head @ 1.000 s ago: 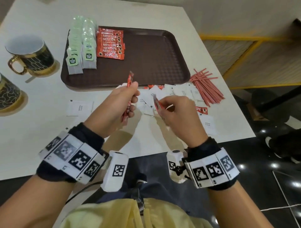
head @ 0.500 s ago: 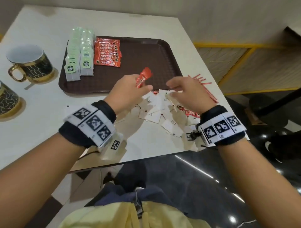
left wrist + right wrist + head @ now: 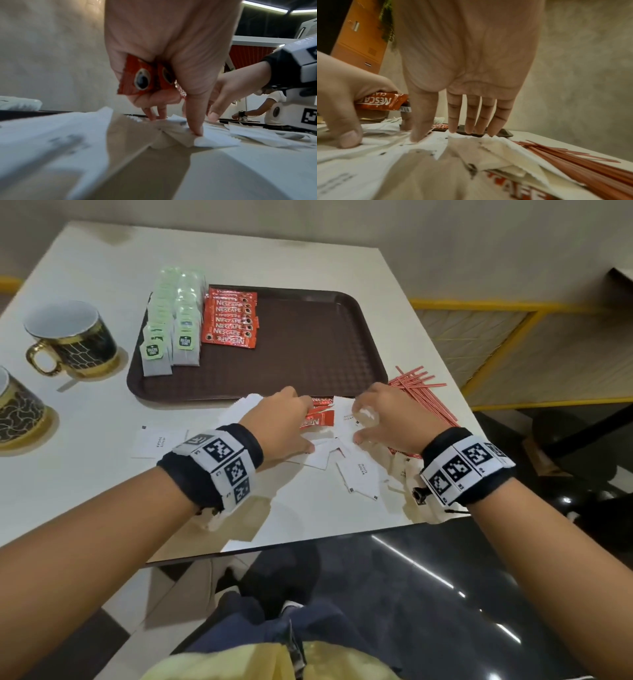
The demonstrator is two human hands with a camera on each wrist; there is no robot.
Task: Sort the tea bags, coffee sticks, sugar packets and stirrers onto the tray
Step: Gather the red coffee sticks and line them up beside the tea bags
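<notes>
1. Left hand [image 3: 164, 65] grip: holding two coffee sticks [image 3: 147, 79] in the palm, fingertips still free for rummaging.
2. Right hand [image 3: 467, 75] grip: wide, spread on sugar packets [image 3: 359, 474] near the counter's front edge, below the tray [image 3: 308, 350].

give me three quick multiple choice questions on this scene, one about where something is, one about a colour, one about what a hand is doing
1. Where do the stirrers lie?
A. on the tray
B. on the table right of the tray
C. in a mug

2. What colour are the coffee sticks on the tray?
A. red
B. blue
C. yellow

3. What is the left hand doing?
A. lying flat, holding nothing
B. lifting a mug
C. holding red coffee sticks while its fingertips touch the sugar packets

Answers: B, the stirrers fan out on the white table beside the tray's right edge; A, red wrappers; C, the left wrist view shows red sticks tucked in the palm.
</notes>
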